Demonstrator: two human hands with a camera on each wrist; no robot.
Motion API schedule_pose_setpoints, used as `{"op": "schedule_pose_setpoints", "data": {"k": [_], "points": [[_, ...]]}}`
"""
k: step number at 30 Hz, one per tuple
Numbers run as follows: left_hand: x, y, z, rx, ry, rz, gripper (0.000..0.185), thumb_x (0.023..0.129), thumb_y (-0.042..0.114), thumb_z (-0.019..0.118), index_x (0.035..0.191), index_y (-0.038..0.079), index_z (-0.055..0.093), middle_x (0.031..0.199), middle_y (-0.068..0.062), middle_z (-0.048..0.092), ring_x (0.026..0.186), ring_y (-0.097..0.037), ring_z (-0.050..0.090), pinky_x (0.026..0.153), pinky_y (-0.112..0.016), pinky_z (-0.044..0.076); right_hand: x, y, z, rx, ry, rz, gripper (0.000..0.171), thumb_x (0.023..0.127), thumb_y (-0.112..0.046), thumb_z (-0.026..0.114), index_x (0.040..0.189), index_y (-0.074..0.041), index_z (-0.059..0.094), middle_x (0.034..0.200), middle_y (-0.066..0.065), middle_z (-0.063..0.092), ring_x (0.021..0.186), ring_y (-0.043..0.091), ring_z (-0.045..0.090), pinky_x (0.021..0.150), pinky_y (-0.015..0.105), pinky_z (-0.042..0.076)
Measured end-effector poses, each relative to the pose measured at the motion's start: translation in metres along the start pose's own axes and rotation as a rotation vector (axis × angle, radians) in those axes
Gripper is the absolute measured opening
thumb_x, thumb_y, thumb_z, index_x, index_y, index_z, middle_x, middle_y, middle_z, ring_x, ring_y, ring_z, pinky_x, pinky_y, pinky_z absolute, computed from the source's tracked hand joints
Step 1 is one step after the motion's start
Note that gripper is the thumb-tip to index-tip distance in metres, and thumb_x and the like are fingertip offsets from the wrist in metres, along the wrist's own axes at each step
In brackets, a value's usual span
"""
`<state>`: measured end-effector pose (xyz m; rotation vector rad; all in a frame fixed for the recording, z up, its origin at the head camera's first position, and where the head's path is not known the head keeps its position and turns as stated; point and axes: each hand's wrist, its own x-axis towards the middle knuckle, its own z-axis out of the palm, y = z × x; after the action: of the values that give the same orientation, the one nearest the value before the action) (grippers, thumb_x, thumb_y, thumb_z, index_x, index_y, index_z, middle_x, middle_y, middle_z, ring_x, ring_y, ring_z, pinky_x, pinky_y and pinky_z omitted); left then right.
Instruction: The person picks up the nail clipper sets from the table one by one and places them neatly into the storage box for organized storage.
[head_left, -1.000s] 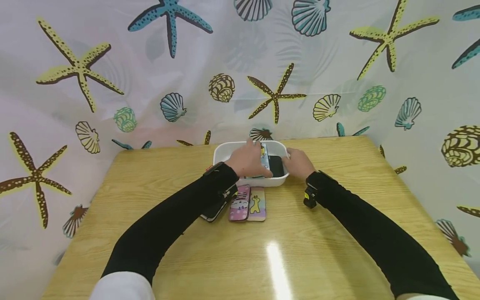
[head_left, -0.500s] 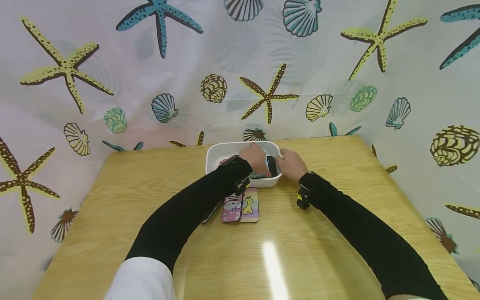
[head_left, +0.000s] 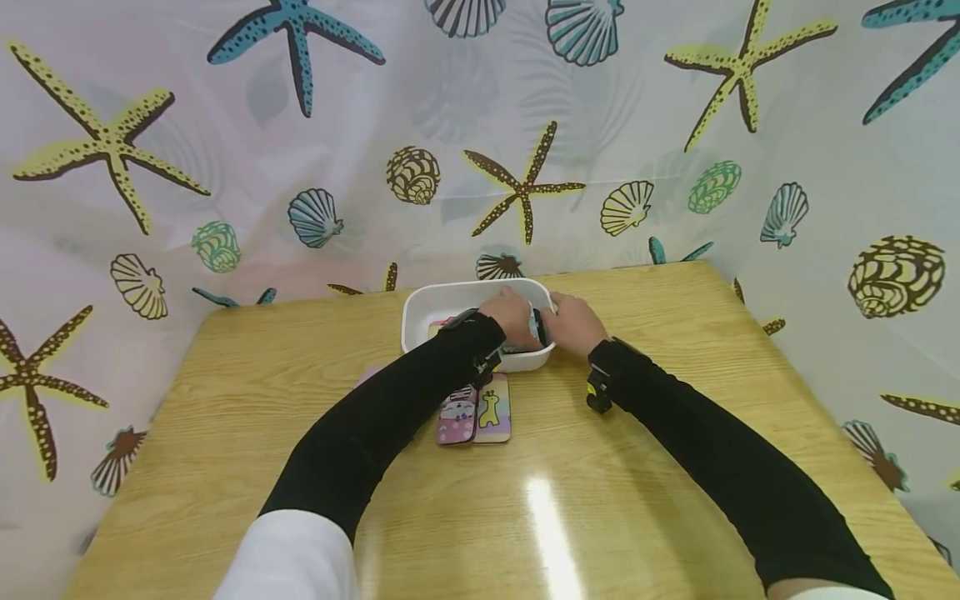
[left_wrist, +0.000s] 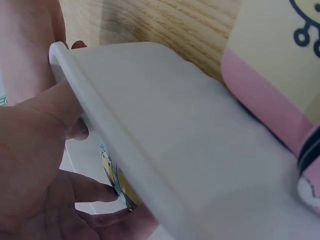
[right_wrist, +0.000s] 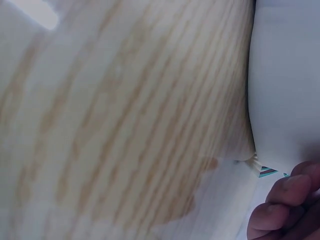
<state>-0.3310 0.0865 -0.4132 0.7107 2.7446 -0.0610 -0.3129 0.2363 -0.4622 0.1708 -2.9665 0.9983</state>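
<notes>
My left hand [head_left: 513, 318] reaches down into a white plastic bin [head_left: 442, 292]. In the left wrist view its fingers hold a thin phone case with a colourful printed picture [left_wrist: 120, 182], mostly hidden behind the bin wall. My right hand [head_left: 576, 325] grips the rim at the bin's right end; in the right wrist view only some curled fingers [right_wrist: 285, 205] show beside the white wall. A dark flat item [head_left: 543, 327] stands in the bin near the right hand. In front of the bin lie a pink phone case [head_left: 457, 417] and a giraffe phone case [head_left: 493, 408], side by side and overlapping.
Another pink item [head_left: 369, 375] peeks out behind the left forearm. Something reddish [head_left: 438, 325] lies in the bin's left part. The wooden table [head_left: 637, 500] ends at a hanging cloth [head_left: 450, 233] printed with shells and starfish.
My left hand has gone lower and deeper into the bin with the phone case. The right hand stays on the rim. The head view has shifted slightly to the right.
</notes>
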Motion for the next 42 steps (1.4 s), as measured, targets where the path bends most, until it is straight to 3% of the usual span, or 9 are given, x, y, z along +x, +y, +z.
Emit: {"op": "schedule_pose_setpoints", "data": {"k": [3,7,11,16,23,32,42], "points": [[0.002,-0.003,0.0,-0.037,-0.004,0.006,0.059,0.083,0.063,0.071,0.107,0.009,0.074,0.139,-0.022,0.051,0.112,-0.026,0.059,0.088,-0.037,0.054,-0.001,-0.001,-0.001,0.007,-0.012,0.0,0.048,0.105,-0.022,0.042,0.147,0.001,0.048,0.09,0.018,0.068,0.063,0.019,0.052,0.065,0.034,0.043],[0.004,-0.004,-0.001,-0.111,0.013,0.043,0.052,0.085,0.06,0.07,0.099,0.01,0.074,0.122,-0.016,0.066,0.099,-0.022,0.063,0.083,-0.033,0.052,-0.001,0.0,-0.002,0.009,-0.009,-0.016,0.043,0.105,-0.021,0.042,0.14,0.0,0.055,0.072,0.009,0.055,0.057,0.018,0.044,0.061,0.033,0.036],[0.005,-0.004,-0.002,-0.109,0.028,0.117,0.045,0.089,0.051,0.071,0.102,0.008,0.073,0.095,-0.006,0.072,0.095,-0.021,0.062,0.087,-0.031,0.05,-0.001,0.001,0.0,-0.003,0.008,-0.031,0.038,0.105,-0.021,0.041,0.131,-0.002,0.061,0.074,0.008,0.057,0.062,0.02,0.048,0.066,0.035,0.039],[0.006,-0.005,0.0,-0.086,0.035,0.142,0.045,0.09,0.048,0.071,0.106,0.006,0.072,0.106,-0.009,0.072,0.106,-0.023,0.06,0.091,-0.031,0.051,-0.001,0.002,0.002,-0.001,0.003,-0.022,0.04,0.105,-0.021,0.041,0.134,-0.002,0.059,0.08,0.011,0.063,0.063,0.021,0.05,0.067,0.035,0.04],[0.003,-0.007,0.001,-0.124,0.041,0.132,0.046,0.088,0.046,0.072,0.108,0.005,0.071,0.12,-0.013,0.067,0.102,-0.022,0.06,0.087,-0.032,0.051,0.0,0.002,0.003,0.007,0.004,-0.007,0.041,0.104,-0.022,0.042,0.136,-0.002,0.059,0.082,0.01,0.063,0.064,0.021,0.052,0.066,0.034,0.042],[-0.006,-0.007,-0.005,-0.132,0.017,0.119,0.041,0.089,0.045,0.07,0.108,0.009,0.069,0.107,-0.005,0.066,0.088,-0.018,0.06,0.078,-0.029,0.048,-0.001,0.001,0.0,0.009,0.008,-0.009,0.044,0.105,-0.023,0.04,0.138,0.0,0.056,0.071,0.007,0.053,0.058,0.02,0.048,0.06,0.033,0.038],[-0.011,-0.01,-0.005,-0.158,0.01,0.133,0.036,0.091,0.041,0.069,0.11,0.01,0.066,0.101,-0.002,0.068,0.084,-0.016,0.061,0.074,-0.027,0.048,0.001,0.001,0.002,0.01,-0.016,0.011,0.046,0.105,-0.025,0.04,0.141,0.0,0.053,0.09,0.015,0.065,0.064,0.021,0.053,0.064,0.034,0.04]]}}
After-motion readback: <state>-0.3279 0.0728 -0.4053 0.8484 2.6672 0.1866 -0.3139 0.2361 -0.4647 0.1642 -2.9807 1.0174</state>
